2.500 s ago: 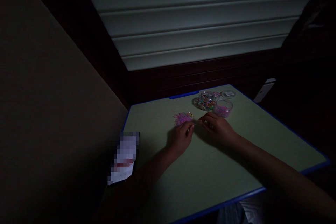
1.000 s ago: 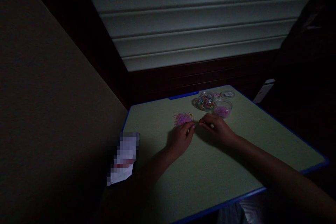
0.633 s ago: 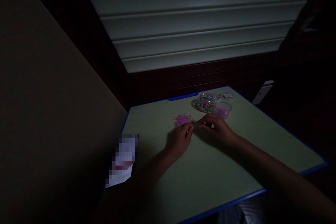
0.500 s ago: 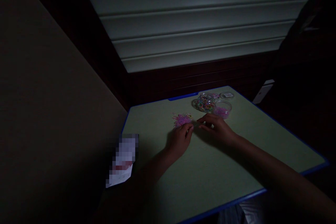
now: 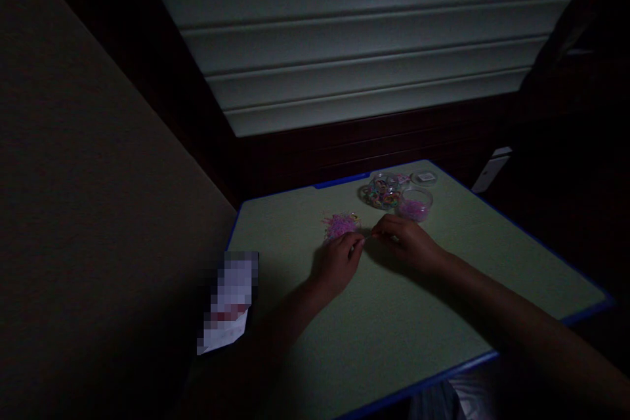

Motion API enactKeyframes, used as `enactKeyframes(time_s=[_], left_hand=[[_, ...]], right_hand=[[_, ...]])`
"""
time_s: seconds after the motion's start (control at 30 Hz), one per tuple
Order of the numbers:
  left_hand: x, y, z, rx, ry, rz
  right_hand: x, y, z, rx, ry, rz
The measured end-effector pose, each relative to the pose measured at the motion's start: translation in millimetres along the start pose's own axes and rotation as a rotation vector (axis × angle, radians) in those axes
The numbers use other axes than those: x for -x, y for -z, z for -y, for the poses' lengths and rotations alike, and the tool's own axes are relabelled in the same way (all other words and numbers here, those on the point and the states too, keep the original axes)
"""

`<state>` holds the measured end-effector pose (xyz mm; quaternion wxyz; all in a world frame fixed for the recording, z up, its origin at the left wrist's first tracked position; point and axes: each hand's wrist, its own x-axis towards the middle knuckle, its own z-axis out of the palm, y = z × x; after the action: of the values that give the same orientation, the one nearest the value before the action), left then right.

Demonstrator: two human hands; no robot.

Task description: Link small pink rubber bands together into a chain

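Observation:
My left hand (image 5: 339,262) is closed in a pinch just in front of a loose pile of small pink and purple pieces (image 5: 340,226). To its right my right hand (image 5: 406,239) also pinches, fingertips facing the left ones across a narrow gap. A thin, faint strand (image 5: 369,236) seems to span that gap, too small and dark to name. Behind my right hand stands a round clear tub (image 5: 416,205) with pink pieces in it. Beside that tub, a clear container (image 5: 382,191) holds multicoloured rings.
A round clear lid (image 5: 424,178) with a label lies at the back of the pale green table (image 5: 394,328), which has a blue edge. On the left is a blurred-out sheet or package (image 5: 229,302). A slatted panel (image 5: 364,46) rises behind the table.
My right hand's fingers have drawn closer together into a tighter pinch near my left fingertips. My left hand stays almost in place, and the view has shifted slightly.

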<state>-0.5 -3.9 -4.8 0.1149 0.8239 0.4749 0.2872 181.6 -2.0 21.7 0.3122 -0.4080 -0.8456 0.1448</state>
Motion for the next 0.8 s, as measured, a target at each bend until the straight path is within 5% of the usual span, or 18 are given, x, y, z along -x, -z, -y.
enactKeyframes(time_s=[0.3, 0.57, 0.8], left_hand=[[0.6, -2.3, 3.0, 0.004, 0.003, -0.013], [1.2, -2.0, 2.4, -0.024, 0.023, 0.01], [1.5, -2.4, 2.8, -0.026, 0.023, 0.005]], right_hand=[[-0.4, 15.2, -8.7, 0.116, -0.003, -0.072], [2.4, 38.5, -24.4, 0.569, -0.209, -0.287], [6.2, 48.1, -36.4, 0.838, -0.334, -0.294]])
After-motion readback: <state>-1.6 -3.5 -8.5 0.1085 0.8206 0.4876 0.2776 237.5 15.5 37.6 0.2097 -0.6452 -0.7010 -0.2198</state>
